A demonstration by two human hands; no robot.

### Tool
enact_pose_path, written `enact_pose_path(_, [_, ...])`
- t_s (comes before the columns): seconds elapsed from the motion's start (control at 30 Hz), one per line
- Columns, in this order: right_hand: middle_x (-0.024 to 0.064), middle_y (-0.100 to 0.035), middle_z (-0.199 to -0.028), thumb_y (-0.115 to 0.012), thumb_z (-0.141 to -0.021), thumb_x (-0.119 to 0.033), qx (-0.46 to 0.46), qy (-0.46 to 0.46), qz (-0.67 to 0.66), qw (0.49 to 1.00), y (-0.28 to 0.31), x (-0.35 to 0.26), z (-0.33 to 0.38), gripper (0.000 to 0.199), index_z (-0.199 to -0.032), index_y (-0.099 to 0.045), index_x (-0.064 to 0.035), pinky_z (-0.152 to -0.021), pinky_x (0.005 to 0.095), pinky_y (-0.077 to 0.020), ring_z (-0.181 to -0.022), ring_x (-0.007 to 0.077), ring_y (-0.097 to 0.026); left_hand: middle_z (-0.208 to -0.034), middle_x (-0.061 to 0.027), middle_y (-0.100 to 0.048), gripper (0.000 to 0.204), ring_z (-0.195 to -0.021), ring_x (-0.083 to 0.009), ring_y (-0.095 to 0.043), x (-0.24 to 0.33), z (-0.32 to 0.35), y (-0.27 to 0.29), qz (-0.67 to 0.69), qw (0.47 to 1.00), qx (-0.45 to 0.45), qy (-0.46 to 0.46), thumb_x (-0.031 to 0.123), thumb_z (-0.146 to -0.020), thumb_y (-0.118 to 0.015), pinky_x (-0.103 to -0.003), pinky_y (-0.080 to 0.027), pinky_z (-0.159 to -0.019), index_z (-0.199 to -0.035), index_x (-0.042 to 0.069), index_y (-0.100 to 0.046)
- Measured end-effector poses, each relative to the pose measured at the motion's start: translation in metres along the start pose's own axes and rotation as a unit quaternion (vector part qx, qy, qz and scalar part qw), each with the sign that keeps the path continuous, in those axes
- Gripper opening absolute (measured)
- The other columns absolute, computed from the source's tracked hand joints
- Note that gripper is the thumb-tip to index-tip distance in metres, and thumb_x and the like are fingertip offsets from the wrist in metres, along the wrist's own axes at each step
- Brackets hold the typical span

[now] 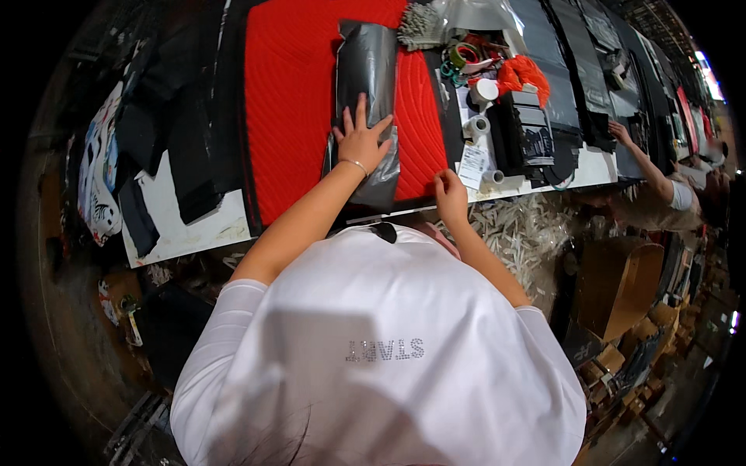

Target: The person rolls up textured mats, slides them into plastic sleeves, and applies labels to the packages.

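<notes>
My left hand (362, 146) lies flat with its fingers spread on a dark grey plastic packet (367, 62). The long, shiny packet rests lengthwise on a red quilted mat (289, 101) with black edging, and its near end hangs close to the table's front edge. At the mat's near right corner, my right hand (451, 200) has its fingers curled together. What these fingers hold, if anything, is too small to make out.
To the right are tape rolls (465, 54), orange-red netting (524, 76), a white roll (485, 92), a dark box (532, 128) and a grey knitted glove (420, 27). Black sheets (190, 155) lie left. Paper scraps (521, 229) cover the floor. Another person's arm (649, 167) reaches in.
</notes>
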State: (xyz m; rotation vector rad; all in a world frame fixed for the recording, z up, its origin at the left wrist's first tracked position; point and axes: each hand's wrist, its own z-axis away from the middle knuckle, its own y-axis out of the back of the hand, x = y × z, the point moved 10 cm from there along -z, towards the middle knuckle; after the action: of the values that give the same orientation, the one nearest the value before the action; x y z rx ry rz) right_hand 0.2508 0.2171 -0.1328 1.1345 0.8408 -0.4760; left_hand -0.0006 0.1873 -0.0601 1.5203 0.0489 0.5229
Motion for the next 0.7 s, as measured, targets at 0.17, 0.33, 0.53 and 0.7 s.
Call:
enact_pose_path(0.17, [0.0189, -0.042, -0.147, -0.065, -0.077, -0.001, 0.019, 0.058, 0.27, 0.961, 0.053, 0.022, 0.021, 0.066, -0.14, -0.049, -0.0068, -0.098, 0.0444, -0.0476, -0.122, 0.038, -0.053, -0.168, -0.006, 0.014, 0.062, -0.148, -0.0524, -0.011, -0.006, -0.021, -0.035, -0.014, 0.995, -0.072, 0.07, 0.032, -0.082, -0.075, -0.068, -0.037, -0.107, -0.14, 0.042, -0.055])
enact_pose_path(0.33, [0.0202, -0.038, -0.153, -0.063, -0.078, -0.005, -0.003, 0.169, 0.408, 0.897, 0.039, 0.038, 0.003, 0.073, -0.147, -0.04, -0.0007, -0.111, 0.0418, -0.0393, -0.137, 0.0372, -0.043, -0.168, -0.0082, 0.013, 0.064, -0.15, -0.051, -0.005, -0.007, -0.02, -0.032, 0.032, 0.993, -0.098, 0.061, 0.042, -0.084, -0.074, -0.072, -0.029, -0.11, -0.144, 0.043, -0.051])
enact_pose_path(0.53, [0.0143, -0.056, -0.141, -0.059, -0.09, -0.015, -0.013, 0.143, 0.485, 0.863, 0.023, 0.075, -0.024, 0.043, -0.131, -0.056, -0.0008, -0.091, 0.0376, -0.0558, -0.121, 0.0293, -0.06, -0.161, -0.016, -0.019, 0.064, -0.148, -0.0426, -0.016, 0.043, 0.026, 0.013, 0.091, 0.983, 0.068, -0.141, 0.03, -0.089, -0.071, -0.064, -0.019, -0.115, -0.148, 0.035, -0.047])
enact_pose_path(0.7, [0.0123, -0.059, -0.132, -0.067, -0.082, -0.015, -0.052, 0.14, 0.42, 0.895, 0.028, 0.043, -0.027, 0.042, -0.121, -0.06, -0.0025, -0.092, 0.0414, -0.0528, -0.115, 0.0302, -0.059, -0.126, -0.0125, -0.065, 0.044, -0.12, -0.0239, -0.059, 0.051, 0.06, 0.011, 0.445, 0.875, -0.127, -0.144, 0.01, -0.095, -0.062, -0.037, -0.045, -0.104, -0.138, 0.015, -0.059])
